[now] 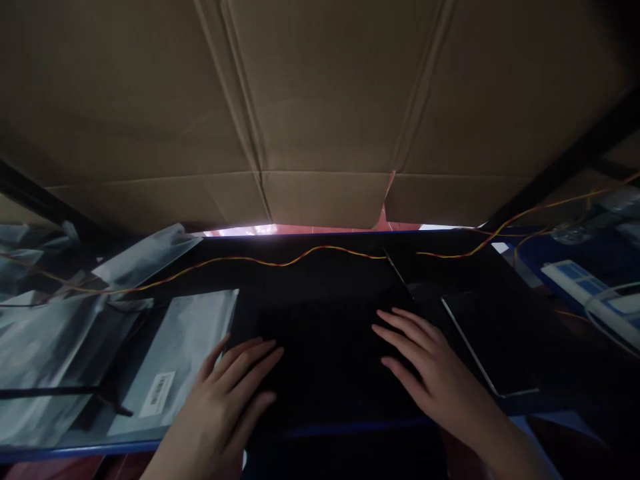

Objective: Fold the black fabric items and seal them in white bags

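On the left, my left hand [230, 387] rests over the dark work surface [320, 320], its fingers apart and nothing held. Beside it lies a clear plastic bag [193, 340] with a white barcode label [157, 393]; the hand overlaps the bag's right edge. My right hand [425, 363] is also open and empty, palm down, fingers stretched toward the middle. To its right is a flat black panel with a thin light edge, like a phone screen [493, 347]. Another dark flat piece [400, 270] lies just beyond the right fingertips, its kind unclear in the dim light.
More clear plastic bags [45, 353] are piled at the left, with a small translucent bag [147, 257] behind. A twisted red-yellow wire [280, 263] runs across the back. A cardboard sheet [320, 113] stands behind. A white power strip [595, 300] lies at right.
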